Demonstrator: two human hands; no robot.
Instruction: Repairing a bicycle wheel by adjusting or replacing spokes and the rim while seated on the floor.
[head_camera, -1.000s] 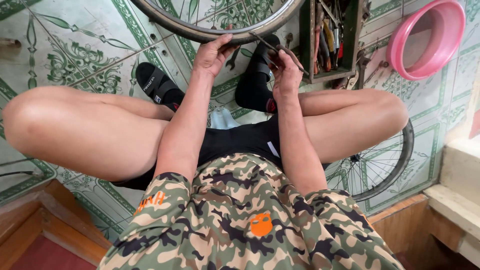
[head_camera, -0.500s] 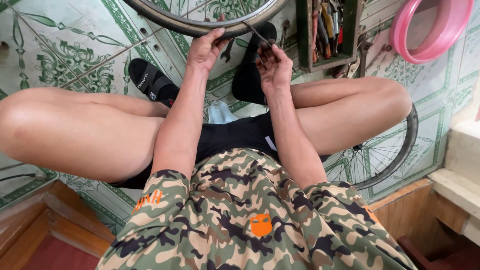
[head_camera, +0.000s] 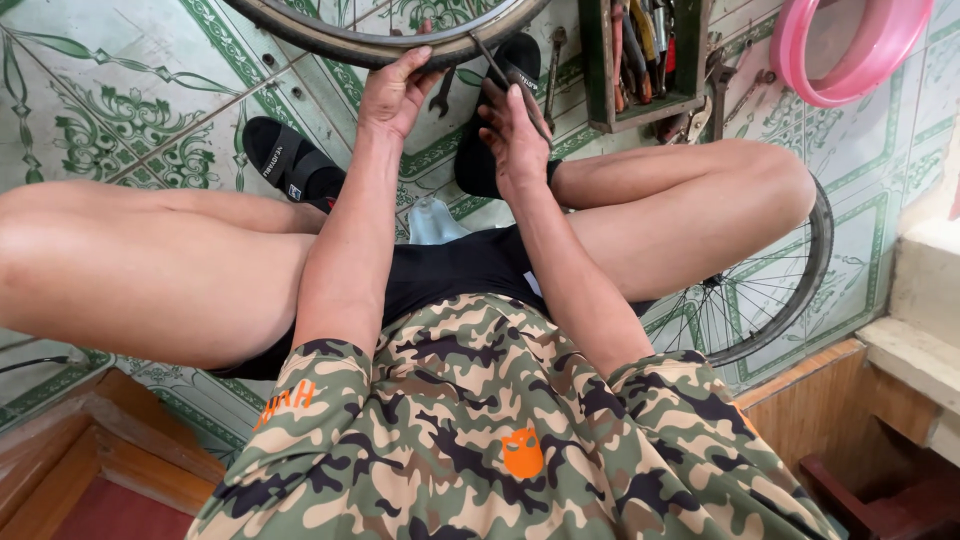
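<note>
A bicycle wheel (head_camera: 330, 35) with a tyre lies across the top of the view in front of my knees. My left hand (head_camera: 395, 95) grips the tyre's edge, fingers curled over the rim. My right hand (head_camera: 515, 125) is closed around a thin dark metal tool (head_camera: 490, 62) whose tip reaches the rim right beside my left fingers. I sit with my legs spread, in black sandals (head_camera: 285, 160), dark shorts and a camouflage shirt.
A wooden tool box (head_camera: 640, 60) with several hand tools stands at the top right, a pink plastic basin (head_camera: 850, 50) beyond it. A second spoked wheel (head_camera: 760, 290) lies under my right leg. Loose wrenches lie on the patterned tile floor. Wooden steps border the bottom.
The view has shifted a little; both hands stay at the rim. My right hand has lowered and angled the tool's tip up against the tyre edge.
</note>
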